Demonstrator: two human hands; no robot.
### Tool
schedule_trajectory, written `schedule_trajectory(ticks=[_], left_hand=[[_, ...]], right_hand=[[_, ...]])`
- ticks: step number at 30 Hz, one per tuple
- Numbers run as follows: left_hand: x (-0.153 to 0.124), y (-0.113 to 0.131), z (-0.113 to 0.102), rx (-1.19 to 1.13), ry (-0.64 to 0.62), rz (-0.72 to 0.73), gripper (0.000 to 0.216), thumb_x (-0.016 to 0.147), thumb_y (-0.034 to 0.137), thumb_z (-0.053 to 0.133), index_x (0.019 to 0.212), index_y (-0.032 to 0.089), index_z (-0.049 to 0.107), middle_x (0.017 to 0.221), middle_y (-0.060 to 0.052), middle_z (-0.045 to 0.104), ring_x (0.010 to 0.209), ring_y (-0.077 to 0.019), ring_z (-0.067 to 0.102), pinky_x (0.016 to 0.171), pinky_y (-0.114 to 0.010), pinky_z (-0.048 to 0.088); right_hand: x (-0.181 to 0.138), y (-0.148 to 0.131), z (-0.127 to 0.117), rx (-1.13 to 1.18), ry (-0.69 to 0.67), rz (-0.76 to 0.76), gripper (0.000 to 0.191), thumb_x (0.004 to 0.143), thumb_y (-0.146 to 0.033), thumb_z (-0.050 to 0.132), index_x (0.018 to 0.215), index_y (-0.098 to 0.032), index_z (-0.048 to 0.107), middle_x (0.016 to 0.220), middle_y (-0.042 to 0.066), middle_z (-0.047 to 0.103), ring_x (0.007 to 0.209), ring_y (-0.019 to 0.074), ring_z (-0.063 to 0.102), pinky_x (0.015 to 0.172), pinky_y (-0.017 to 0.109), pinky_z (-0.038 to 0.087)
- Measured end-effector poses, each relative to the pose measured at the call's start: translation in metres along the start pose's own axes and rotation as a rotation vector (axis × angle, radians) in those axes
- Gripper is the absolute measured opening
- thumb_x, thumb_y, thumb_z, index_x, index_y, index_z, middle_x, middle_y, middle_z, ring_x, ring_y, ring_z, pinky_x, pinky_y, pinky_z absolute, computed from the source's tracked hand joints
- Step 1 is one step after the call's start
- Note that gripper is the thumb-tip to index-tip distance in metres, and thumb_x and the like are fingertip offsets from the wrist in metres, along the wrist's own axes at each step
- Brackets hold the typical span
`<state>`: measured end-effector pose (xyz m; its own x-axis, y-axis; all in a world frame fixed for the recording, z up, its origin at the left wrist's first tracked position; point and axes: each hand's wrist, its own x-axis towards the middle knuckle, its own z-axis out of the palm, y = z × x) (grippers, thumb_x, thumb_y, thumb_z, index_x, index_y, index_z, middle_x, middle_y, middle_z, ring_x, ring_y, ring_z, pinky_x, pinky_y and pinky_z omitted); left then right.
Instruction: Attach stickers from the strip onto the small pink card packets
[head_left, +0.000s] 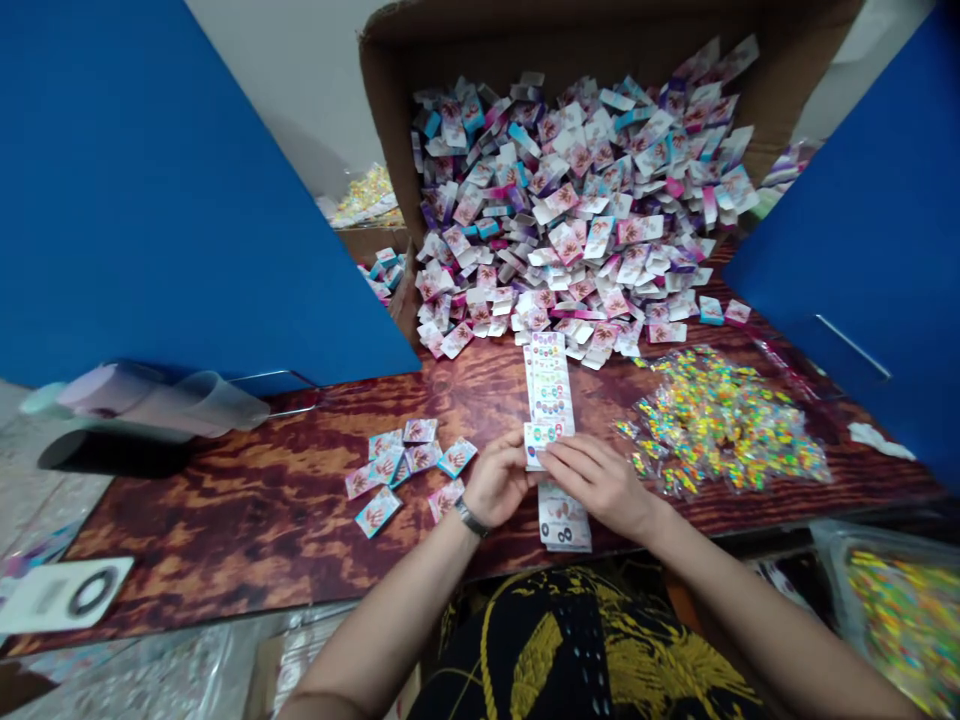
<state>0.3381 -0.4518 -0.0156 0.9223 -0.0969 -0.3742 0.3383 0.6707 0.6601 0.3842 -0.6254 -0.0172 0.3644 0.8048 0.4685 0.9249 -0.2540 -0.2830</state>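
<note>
In the head view my left hand (496,482) and my right hand (604,485) meet over the table near its front edge. Between them is a small folded printed leaflet (538,440) with coloured round pictures, pinched by the fingers of both hands. Long printed paper strips (551,375) lie beneath and beyond the hands. Nearer my body, the lower end of a strip stack (566,520) shows grey and black pictures. Left of my left hand lie several small closed printed boxes (386,465). My fingertips partly cover the leaflet.
A large cardboard carton (390,130) lies open at the back, with many small printed boxes (570,240) spilling out. At right is a pile of small clear bags with bright yellow and green pieces (720,420). Plastic cups (217,405) and a white object with a black ring (71,595) are at left.
</note>
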Motion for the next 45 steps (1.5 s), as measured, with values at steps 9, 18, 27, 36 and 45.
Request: schedule_trajectory(ticks=[9, 18, 27, 36, 45], left_hand=[[-0.001, -0.015, 0.002, 0.217, -0.029, 0.042, 0.025, 0.079, 0.029, 0.064, 0.099, 0.013, 0.062, 0.098, -0.006, 0.065, 0.085, -0.0141, 0.061, 0.082, -0.028, 0.049], [0.007, -0.038, -0.017, 0.485, 0.035, 0.129, 0.030, 0.082, 0.041, 0.059, 0.092, 0.014, 0.054, 0.088, -0.007, 0.065, 0.075, -0.0146, 0.063, 0.071, -0.026, 0.049], [0.012, -0.032, -0.015, 0.437, 0.139, 0.194, 0.030, 0.079, 0.042, 0.061, 0.088, 0.014, 0.055, 0.087, -0.006, 0.064, 0.075, -0.0153, 0.063, 0.070, -0.028, 0.051], [0.009, -0.025, -0.008, 0.299, 0.036, 0.111, 0.032, 0.071, 0.031, 0.069, 0.096, 0.014, 0.057, 0.086, -0.002, 0.062, 0.075, -0.0126, 0.059, 0.073, -0.026, 0.048], [0.026, 0.003, -0.027, 0.972, 0.045, 0.419, 0.029, 0.089, 0.041, 0.045, 0.097, 0.017, 0.060, 0.090, -0.005, 0.061, 0.078, -0.0147, 0.058, 0.070, -0.026, 0.048]], right_hand=[[0.001, 0.003, 0.009, 0.317, 0.194, 0.638, 0.015, 0.088, -0.027, 0.053, 0.101, -0.019, 0.057, 0.090, 0.005, 0.059, 0.082, 0.0174, 0.058, 0.072, 0.029, 0.048], [-0.049, 0.077, 0.008, -0.512, -0.263, 0.863, 0.024, 0.091, -0.018, 0.043, 0.107, -0.015, 0.060, 0.096, 0.015, 0.063, 0.099, 0.0310, 0.052, 0.077, 0.040, 0.041], [-0.032, 0.064, 0.002, 0.153, -0.046, 0.755, 0.016, 0.091, -0.030, 0.047, 0.091, -0.019, 0.058, 0.087, 0.005, 0.064, 0.084, 0.0195, 0.058, 0.073, 0.029, 0.044], [0.018, 0.019, 0.006, 0.426, -0.050, 0.506, 0.012, 0.089, -0.027, 0.051, 0.086, -0.021, 0.061, 0.085, 0.003, 0.059, 0.084, 0.0171, 0.057, 0.075, 0.029, 0.043], [0.017, 0.020, 0.027, 0.441, 0.042, 0.621, 0.016, 0.090, -0.032, 0.048, 0.098, -0.022, 0.058, 0.095, 0.004, 0.064, 0.088, 0.0192, 0.059, 0.076, 0.029, 0.044]])
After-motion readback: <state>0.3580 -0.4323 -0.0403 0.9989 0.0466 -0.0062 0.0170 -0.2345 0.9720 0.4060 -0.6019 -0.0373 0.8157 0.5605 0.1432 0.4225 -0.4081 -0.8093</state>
